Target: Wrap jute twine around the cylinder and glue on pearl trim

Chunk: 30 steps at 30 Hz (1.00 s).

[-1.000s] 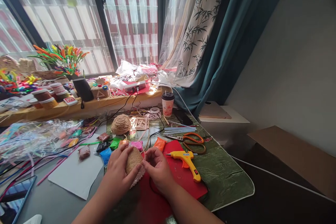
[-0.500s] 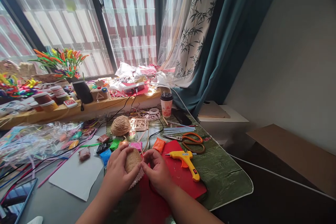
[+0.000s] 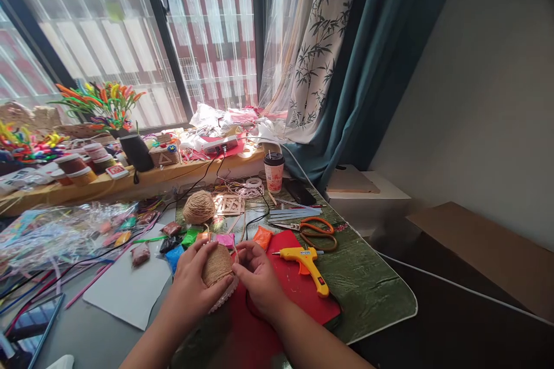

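My left hand (image 3: 193,282) is wrapped around a small rounded form covered in wound twine (image 3: 217,265), with a white scalloped edge (image 3: 225,298) showing below it. At the form's right side, my right hand (image 3: 258,279) pinches a thin strand of twine (image 3: 236,255). The strand's far run goes up behind the hands. Beyond them sits a ball of twine (image 3: 199,207). A yellow glue gun (image 3: 305,262) lies on a red sheet (image 3: 318,308), to the right of my right hand.
Orange-handled scissors (image 3: 318,233), a lidded paper cup (image 3: 274,173) and a phone (image 3: 299,191) are on the table's far right. Small coloured packets, including an orange one (image 3: 262,237), lie just beyond my hands. White paper (image 3: 130,291) and plastic bags (image 3: 78,230) cover the left.
The twine-wrapped form has tilted and shifted slightly left in my left hand. My right hand has moved a little at its side, still pinching the strand.
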Tool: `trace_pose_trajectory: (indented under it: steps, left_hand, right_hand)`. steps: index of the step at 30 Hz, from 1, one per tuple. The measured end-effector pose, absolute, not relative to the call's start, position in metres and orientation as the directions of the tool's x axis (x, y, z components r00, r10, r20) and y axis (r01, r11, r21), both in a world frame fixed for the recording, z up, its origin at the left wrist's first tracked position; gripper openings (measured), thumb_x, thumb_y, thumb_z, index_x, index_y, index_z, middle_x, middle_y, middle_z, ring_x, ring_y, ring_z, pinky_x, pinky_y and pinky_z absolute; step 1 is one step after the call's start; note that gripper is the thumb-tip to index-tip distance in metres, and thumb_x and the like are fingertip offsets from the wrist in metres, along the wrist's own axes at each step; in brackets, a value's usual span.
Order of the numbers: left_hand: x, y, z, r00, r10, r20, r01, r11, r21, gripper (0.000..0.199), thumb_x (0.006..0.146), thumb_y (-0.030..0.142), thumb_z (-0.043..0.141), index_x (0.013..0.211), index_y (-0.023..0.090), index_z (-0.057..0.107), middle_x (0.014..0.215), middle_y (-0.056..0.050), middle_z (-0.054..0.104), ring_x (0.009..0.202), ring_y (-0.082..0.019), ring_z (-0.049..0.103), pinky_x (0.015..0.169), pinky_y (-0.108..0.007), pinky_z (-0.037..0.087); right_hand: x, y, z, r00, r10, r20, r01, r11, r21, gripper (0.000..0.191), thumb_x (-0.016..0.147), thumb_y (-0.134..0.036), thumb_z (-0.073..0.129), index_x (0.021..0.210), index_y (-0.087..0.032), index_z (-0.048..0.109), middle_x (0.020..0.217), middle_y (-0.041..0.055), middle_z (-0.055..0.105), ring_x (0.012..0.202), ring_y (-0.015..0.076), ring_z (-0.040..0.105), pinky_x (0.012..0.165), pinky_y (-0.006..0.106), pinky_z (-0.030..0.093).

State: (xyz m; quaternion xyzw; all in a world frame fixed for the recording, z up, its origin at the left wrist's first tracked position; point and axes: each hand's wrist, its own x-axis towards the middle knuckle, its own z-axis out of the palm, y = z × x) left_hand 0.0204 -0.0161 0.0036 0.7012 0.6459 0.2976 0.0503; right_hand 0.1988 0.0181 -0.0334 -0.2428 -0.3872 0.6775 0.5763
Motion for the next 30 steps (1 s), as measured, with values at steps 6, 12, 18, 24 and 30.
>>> trace_pose_trajectory:
  steps: [6, 12, 18, 24, 30]
  left_hand:
    - [0.022, -0.019, 0.006, -0.032, 0.91, 0.413, 0.839, -0.201, 0.506, 0.059, 0.088, 0.054, 0.075, 0.139, 0.027, 0.061, 0.15, -0.014, 0.057, 0.143, -0.04, 0.053, 0.117, -0.064, 0.047]
    - [0.034, -0.028, -0.009, -0.106, 0.871, 0.48, 0.802, -0.21, 0.559, 0.07, 0.093, 0.052, 0.072, 0.154, 0.03, 0.045, 0.154, -0.014, 0.05, 0.149, -0.039, 0.047, 0.122, -0.066, 0.042]
    - [0.048, -0.043, -0.031, -0.311, 0.869, 0.385, 0.71, -0.057, 0.702, 0.084, 0.101, 0.055, 0.056, 0.17, 0.03, 0.013, 0.17, -0.016, 0.032, 0.16, -0.037, 0.032, 0.129, -0.064, 0.032]
    - [0.03, -0.029, -0.014, -0.209, 0.936, 0.283, 0.76, -0.027, 0.649, 0.089, 0.087, 0.064, 0.067, 0.16, 0.022, 0.037, 0.159, -0.017, 0.045, 0.152, -0.04, 0.044, 0.126, -0.061, 0.037]
    - [0.027, -0.013, -0.008, -0.173, 0.957, 0.233, 0.784, -0.01, 0.621, 0.099, 0.077, 0.063, 0.073, 0.156, 0.015, 0.039, 0.159, -0.023, 0.048, 0.152, -0.043, 0.043, 0.125, -0.063, 0.034]
  right_hand:
    - [0.201, 0.025, -0.034, -0.183, 0.981, 0.066, -0.647, -0.07, -0.76, 0.044, 0.069, -0.027, 0.092, 0.107, -0.026, 0.069, 0.076, -0.0049, 0.064, 0.071, 0.0156, 0.057, 0.073, 0.028, 0.047]
    - [0.205, 0.026, -0.036, -0.145, 0.986, 0.079, -0.638, -0.033, -0.769, 0.039, 0.071, -0.027, 0.091, 0.102, -0.025, 0.067, 0.078, -0.0045, 0.064, 0.071, 0.0153, 0.056, 0.073, 0.028, 0.046]
    - [0.204, 0.021, -0.034, -0.067, 0.982, 0.176, -0.508, 0.118, -0.853, 0.028, 0.075, -0.019, 0.083, 0.098, -0.025, 0.068, 0.083, -0.003, 0.064, 0.079, 0.017, 0.057, 0.076, 0.029, 0.047]
    - [0.202, 0.02, -0.035, -0.088, 0.979, 0.184, -0.508, 0.115, -0.853, 0.029, 0.074, -0.017, 0.08, 0.099, -0.025, 0.067, 0.084, -0.0031, 0.063, 0.079, 0.0165, 0.056, 0.076, 0.029, 0.046]
    - [0.202, 0.021, -0.038, -0.099, 0.983, 0.154, -0.542, 0.076, -0.837, 0.03, 0.073, -0.017, 0.083, 0.099, -0.025, 0.068, 0.083, -0.0033, 0.064, 0.078, 0.0161, 0.056, 0.075, 0.028, 0.046]
